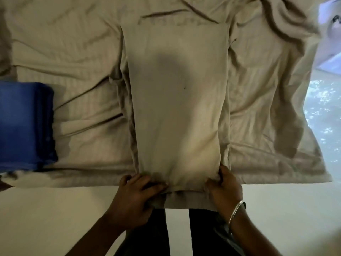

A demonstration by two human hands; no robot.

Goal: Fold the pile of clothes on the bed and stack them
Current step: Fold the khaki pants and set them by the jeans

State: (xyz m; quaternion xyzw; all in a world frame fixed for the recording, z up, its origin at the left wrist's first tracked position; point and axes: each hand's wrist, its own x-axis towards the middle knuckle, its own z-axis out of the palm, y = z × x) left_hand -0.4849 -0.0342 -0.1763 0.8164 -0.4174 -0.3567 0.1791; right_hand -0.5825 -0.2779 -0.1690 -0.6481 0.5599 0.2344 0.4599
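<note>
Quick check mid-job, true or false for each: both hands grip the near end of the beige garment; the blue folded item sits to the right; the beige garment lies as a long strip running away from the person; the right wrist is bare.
1. Both the left hand and the right hand grip the near end of the beige garment. True.
2. The blue folded item sits on the right. False: it lies at the left edge of the bed sheet.
3. The beige garment lies as a long strip running away from the person. True.
4. The right wrist is bare. False: it wears a metal bangle.
</note>
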